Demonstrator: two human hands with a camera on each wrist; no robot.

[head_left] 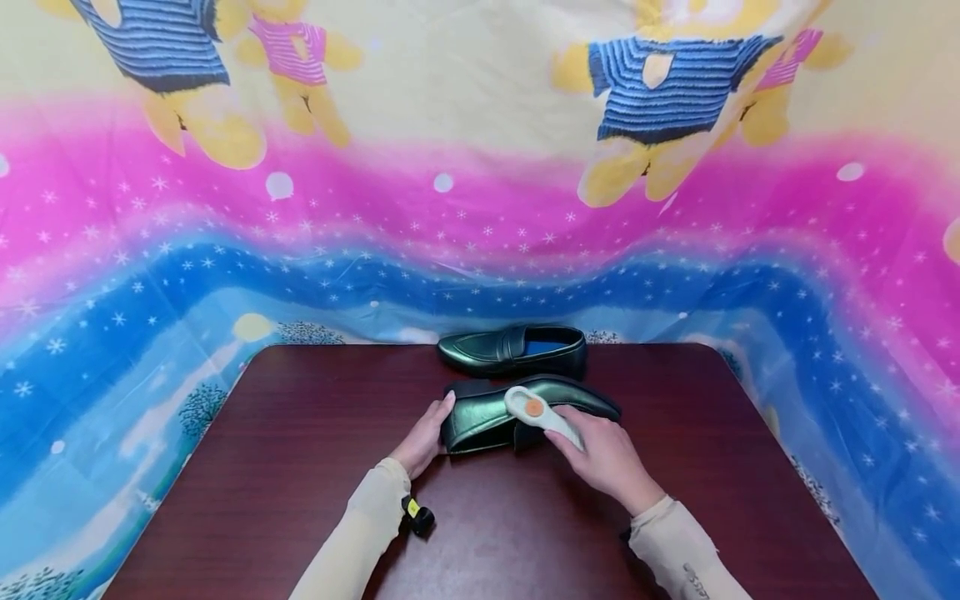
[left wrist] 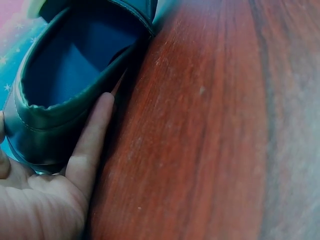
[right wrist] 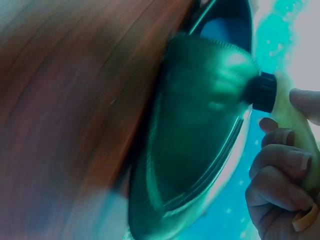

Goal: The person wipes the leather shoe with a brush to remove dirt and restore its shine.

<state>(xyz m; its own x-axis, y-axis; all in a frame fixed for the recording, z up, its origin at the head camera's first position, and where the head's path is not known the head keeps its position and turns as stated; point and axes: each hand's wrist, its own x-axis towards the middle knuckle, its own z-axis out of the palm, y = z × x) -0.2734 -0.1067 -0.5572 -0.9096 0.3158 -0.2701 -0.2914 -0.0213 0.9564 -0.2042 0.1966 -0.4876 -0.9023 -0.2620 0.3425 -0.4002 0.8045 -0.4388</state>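
A dark green loafer [head_left: 483, 412] lies tipped on its side on the table, its opening facing the person. At its heel, my left hand [head_left: 425, 437] grips it, the thumb [left wrist: 92, 135] along the rim side. My right hand [head_left: 606, 462] holds a shoe brush [head_left: 558, 427] with a pale handle and an orange dot on its head. In the right wrist view, the dark bristles [right wrist: 264, 92] touch the upper of the shoe near its side. The fingers [right wrist: 277, 185] of that hand curl round the handle.
A second green loafer [head_left: 487, 354] with a blue insole stands upright behind, near the back edge of the dark red-brown table [head_left: 315, 417]. A printed cloth [head_left: 450, 217] with bears hangs round the back and sides. A black band device sits on the left wrist.
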